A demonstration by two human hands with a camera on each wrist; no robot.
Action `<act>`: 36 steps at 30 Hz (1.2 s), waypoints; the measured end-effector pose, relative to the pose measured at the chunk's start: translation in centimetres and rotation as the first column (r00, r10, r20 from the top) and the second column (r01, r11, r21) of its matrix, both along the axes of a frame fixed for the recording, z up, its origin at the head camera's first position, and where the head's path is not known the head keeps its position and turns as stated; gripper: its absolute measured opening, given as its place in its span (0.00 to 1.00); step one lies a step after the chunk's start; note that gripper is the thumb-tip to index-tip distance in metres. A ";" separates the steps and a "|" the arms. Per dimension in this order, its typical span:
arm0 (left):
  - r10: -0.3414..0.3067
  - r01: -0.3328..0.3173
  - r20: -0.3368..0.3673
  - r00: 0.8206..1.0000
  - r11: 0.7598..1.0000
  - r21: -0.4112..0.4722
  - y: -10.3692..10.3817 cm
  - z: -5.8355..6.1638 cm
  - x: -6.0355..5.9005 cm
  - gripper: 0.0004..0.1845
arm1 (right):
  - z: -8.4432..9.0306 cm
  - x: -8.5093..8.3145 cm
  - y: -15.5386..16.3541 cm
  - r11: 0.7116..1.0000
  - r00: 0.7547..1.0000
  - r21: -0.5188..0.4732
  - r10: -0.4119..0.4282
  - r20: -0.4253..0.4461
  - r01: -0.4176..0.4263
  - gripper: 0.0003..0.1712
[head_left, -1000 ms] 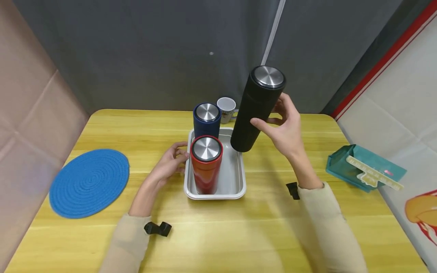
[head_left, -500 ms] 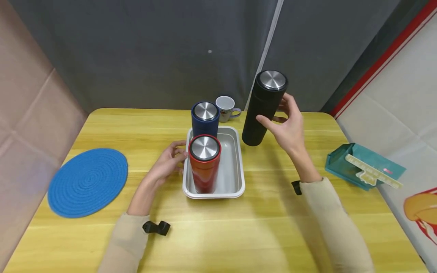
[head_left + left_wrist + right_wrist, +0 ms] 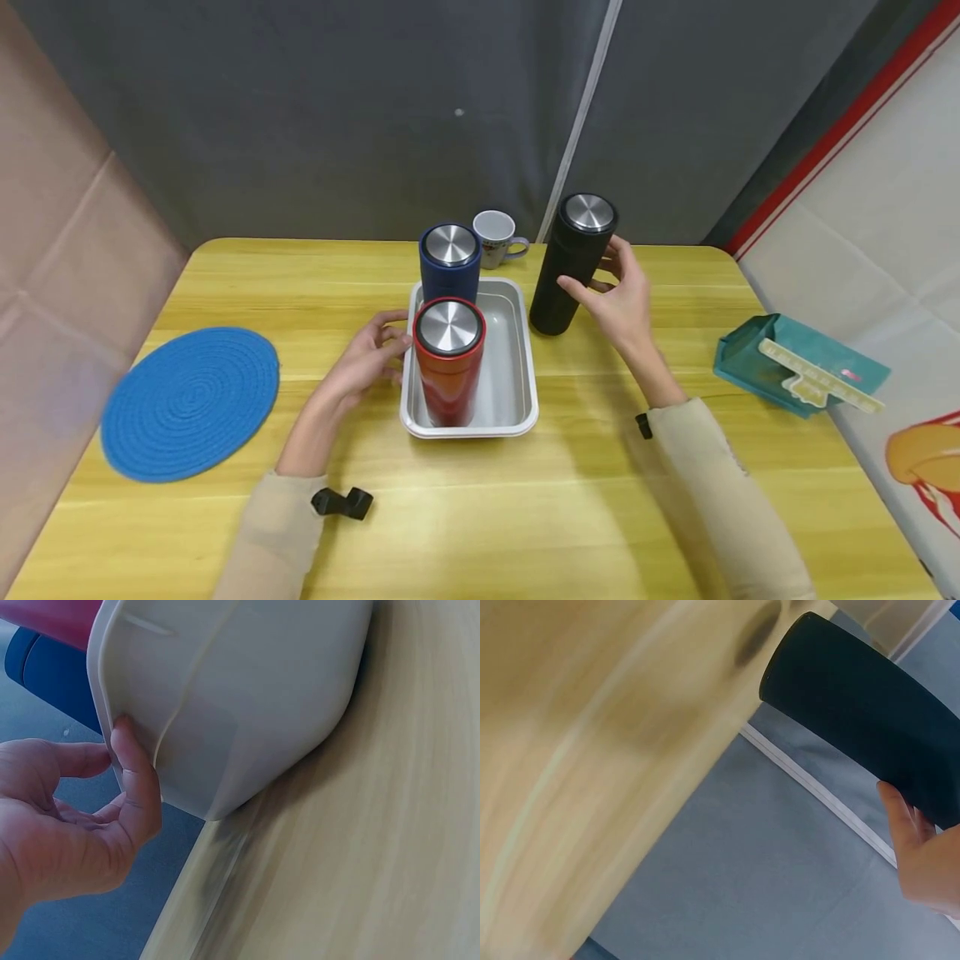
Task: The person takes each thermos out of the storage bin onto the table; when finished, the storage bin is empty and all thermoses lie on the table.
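My right hand [image 3: 603,283] grips a tall black flask [image 3: 572,262] with a steel lid, upright just right of the white tray [image 3: 528,367]. In the right wrist view the black flask [image 3: 870,720] has its base at the table edge of the picture, and my right hand's fingers [image 3: 922,855] wrap its side; whether the base touches the wood I cannot tell. My left hand [image 3: 386,337] rests against the tray's left rim, the thumb [image 3: 135,776] touching the tray wall [image 3: 247,697]. A red flask [image 3: 448,367] and a blue flask [image 3: 450,267] stand in the tray.
A white mug [image 3: 497,237] sits behind the tray. A round blue woven mat [image 3: 191,402] lies at the left of the yellow table [image 3: 480,517]. A teal box [image 3: 795,367] with a pale strip lies at the right edge. Grey curtain stands behind.
My right hand has carried the black flask from above the tray to the right and down beside it, turning it upright. The left hand has stayed at the tray rim.
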State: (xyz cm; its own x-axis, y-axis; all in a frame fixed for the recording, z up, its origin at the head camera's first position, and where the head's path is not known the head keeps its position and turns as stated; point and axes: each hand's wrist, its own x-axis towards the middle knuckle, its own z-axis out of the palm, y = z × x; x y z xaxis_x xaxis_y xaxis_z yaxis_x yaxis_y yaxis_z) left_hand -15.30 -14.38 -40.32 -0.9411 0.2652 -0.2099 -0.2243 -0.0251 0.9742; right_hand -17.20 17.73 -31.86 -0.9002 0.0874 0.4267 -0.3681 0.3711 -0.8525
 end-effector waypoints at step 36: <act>-0.006 0.006 0.010 1.000 1.000 0.002 -0.1 -0.4 0.0 0.27 | -2.2 -0.6 0.8 0.999 0.998 -0.035 0.024 0.055 -0.022 0.36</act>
